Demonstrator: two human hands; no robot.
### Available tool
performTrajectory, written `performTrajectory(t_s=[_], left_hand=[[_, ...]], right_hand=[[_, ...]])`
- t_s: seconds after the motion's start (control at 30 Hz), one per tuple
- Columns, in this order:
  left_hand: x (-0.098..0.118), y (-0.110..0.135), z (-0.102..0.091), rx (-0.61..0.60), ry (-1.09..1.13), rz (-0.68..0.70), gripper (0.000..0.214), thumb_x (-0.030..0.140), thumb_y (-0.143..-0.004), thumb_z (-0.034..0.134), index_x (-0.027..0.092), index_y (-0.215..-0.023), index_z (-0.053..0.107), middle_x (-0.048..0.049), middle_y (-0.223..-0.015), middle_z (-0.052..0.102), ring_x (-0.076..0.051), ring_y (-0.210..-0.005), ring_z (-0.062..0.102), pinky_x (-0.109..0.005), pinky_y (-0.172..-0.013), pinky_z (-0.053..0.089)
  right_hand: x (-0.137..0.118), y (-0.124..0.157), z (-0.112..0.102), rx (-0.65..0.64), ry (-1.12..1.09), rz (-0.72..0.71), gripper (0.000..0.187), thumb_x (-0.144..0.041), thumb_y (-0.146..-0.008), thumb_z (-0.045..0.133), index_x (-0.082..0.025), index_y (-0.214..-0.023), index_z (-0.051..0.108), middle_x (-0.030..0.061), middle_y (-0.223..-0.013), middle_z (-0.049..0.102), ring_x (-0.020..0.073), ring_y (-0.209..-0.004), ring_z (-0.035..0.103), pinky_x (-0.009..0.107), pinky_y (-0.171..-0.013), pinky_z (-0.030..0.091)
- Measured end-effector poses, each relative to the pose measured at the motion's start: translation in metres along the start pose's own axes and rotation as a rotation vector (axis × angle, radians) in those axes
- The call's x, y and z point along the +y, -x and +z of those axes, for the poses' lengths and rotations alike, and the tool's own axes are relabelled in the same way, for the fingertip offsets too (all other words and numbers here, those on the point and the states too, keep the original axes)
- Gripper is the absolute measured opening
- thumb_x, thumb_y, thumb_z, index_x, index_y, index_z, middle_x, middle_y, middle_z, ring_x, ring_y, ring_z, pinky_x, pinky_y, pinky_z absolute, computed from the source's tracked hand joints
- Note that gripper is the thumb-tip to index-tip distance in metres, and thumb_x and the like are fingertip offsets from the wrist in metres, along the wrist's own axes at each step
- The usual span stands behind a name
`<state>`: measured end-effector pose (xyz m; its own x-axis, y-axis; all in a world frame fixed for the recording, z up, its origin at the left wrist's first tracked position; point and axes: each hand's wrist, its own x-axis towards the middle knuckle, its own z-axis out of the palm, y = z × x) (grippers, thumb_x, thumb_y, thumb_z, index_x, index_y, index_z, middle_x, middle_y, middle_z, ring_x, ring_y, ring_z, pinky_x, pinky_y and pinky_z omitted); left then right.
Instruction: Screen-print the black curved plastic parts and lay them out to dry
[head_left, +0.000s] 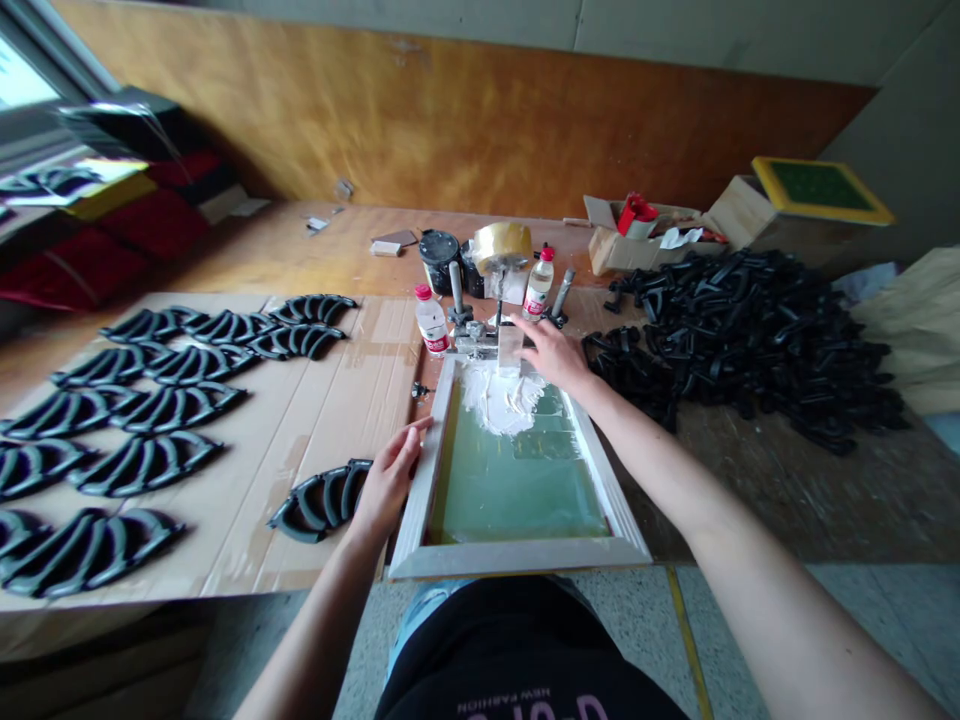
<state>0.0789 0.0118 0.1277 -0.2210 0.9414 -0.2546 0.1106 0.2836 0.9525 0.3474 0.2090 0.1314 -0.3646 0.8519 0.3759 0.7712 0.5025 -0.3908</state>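
A screen printing frame (520, 556) with pale metal sides and green mesh lies in front of me. Thick white ink (491, 400) is spread over the far part of its mesh. My right hand (555, 350) grips a small pale squeegee (510, 348) at the far end, by the ink. On the near side, my left hand (391, 475) holds the left edge of the frame, its fingertips at the rim and some fingers hidden. Just left of that wrist, a black ribbed curved part (319, 503) lies on the cardboard (330, 400).
Rows of similar black parts (172, 408) cover the cardboard at left. A heap of black pieces (750, 340) lies at right. Behind the frame stand a clamp (477, 340), two bottles (432, 322), a dark tub (439, 258) and a tape roll (501, 244). An open box (619, 250) sits farther back.
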Motion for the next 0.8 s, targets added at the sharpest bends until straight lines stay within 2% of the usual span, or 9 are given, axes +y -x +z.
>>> performTrajectory(t_s=[0.1,0.2,0.27,0.33,0.43,0.57,0.63,0.73,0.8], left_hand=[[0.030,-0.011,0.003,-0.019,0.147,0.039,0.062,0.070,-0.081,0.051,0.019,-0.111,0.069,-0.0034,-0.082,0.069,-0.016,-0.063,0.059,-0.026,-0.055,0.047],[0.056,-0.032,0.012,0.008,0.316,0.195,0.055,0.064,-0.083,0.054,0.021,-0.114,0.066,-0.0048,-0.089,0.070,-0.017,-0.071,0.064,-0.027,-0.061,0.051],[0.068,-0.045,0.019,0.034,0.384,0.266,0.052,0.059,-0.082,0.057,0.021,-0.118,0.063,-0.0051,-0.091,0.070,-0.019,-0.080,0.066,-0.028,-0.065,0.054],[0.070,-0.050,0.028,0.087,0.434,0.276,0.052,0.058,-0.083,0.056,0.021,-0.120,0.060,-0.0055,-0.093,0.070,-0.019,-0.085,0.067,-0.028,-0.066,0.055],[0.048,-0.040,0.047,0.099,0.467,0.129,0.055,0.061,-0.085,0.053,0.020,-0.122,0.056,-0.0077,-0.098,0.071,-0.018,-0.083,0.068,-0.027,-0.063,0.055],[-0.009,-0.002,0.078,-0.219,0.412,-0.327,0.060,0.063,-0.081,0.060,0.018,-0.121,0.056,-0.0148,-0.112,0.070,-0.024,-0.089,0.070,-0.033,-0.064,0.057],[-0.034,0.014,0.085,-0.223,0.460,-0.411,0.055,0.061,-0.080,0.063,0.018,-0.114,0.058,-0.0140,-0.110,0.071,-0.024,-0.091,0.071,-0.034,-0.068,0.058],[-0.063,0.021,0.062,-0.087,0.498,-0.398,0.044,0.056,-0.080,0.064,0.018,-0.100,0.057,-0.0107,-0.094,0.073,-0.021,-0.077,0.071,-0.031,-0.063,0.056],[-0.083,0.018,0.023,0.076,0.421,-0.364,0.041,0.057,-0.083,0.057,0.018,-0.098,0.055,-0.0099,-0.088,0.073,-0.019,-0.069,0.070,-0.030,-0.060,0.055]], right_hand=[[0.041,0.015,-0.016,0.150,-0.049,0.227,0.040,-0.028,-0.091,0.055,-0.020,-0.130,0.058,0.0076,-0.099,0.068,0.0223,-0.088,0.063,0.036,-0.086,0.049],[0.067,0.051,-0.007,0.125,-0.112,0.408,0.028,-0.029,-0.091,0.050,-0.017,-0.111,0.065,0.0076,-0.091,0.069,0.0235,-0.084,0.064,0.039,-0.082,0.051],[0.064,0.075,0.014,0.025,-0.159,0.384,0.023,-0.032,-0.088,0.057,-0.018,-0.105,0.065,0.0064,-0.093,0.070,0.0226,-0.085,0.064,0.038,-0.082,0.052],[0.048,0.093,0.037,-0.080,-0.175,0.253,0.029,-0.032,-0.082,0.068,-0.019,-0.107,0.065,0.0061,-0.099,0.070,0.0222,-0.092,0.063,0.038,-0.086,0.050],[0.012,0.107,0.056,-0.190,-0.088,0.064,0.033,-0.028,-0.077,0.076,-0.022,-0.108,0.067,0.0066,-0.104,0.068,0.0241,-0.101,0.059,0.041,-0.093,0.046],[-0.046,0.124,0.059,-0.127,-0.029,0.031,0.010,-0.029,-0.086,0.069,-0.021,-0.092,0.071,0.0072,-0.092,0.066,0.0236,-0.096,0.058,0.040,-0.089,0.048],[-0.069,0.134,0.061,-0.137,-0.104,-0.127,0.011,-0.028,-0.090,0.064,-0.022,-0.095,0.071,0.0064,-0.089,0.066,0.0222,-0.093,0.059,0.038,-0.088,0.049],[-0.062,0.144,0.060,-0.211,-0.245,-0.344,0.020,-0.021,-0.094,0.054,-0.025,-0.103,0.072,0.0038,-0.093,0.070,0.0191,-0.094,0.062,0.035,-0.090,0.050],[-0.022,0.148,0.053,-0.160,-0.223,-0.205,0.028,-0.016,-0.094,0.047,-0.025,-0.103,0.072,0.0044,-0.099,0.072,0.0195,-0.097,0.063,0.036,-0.088,0.052]])
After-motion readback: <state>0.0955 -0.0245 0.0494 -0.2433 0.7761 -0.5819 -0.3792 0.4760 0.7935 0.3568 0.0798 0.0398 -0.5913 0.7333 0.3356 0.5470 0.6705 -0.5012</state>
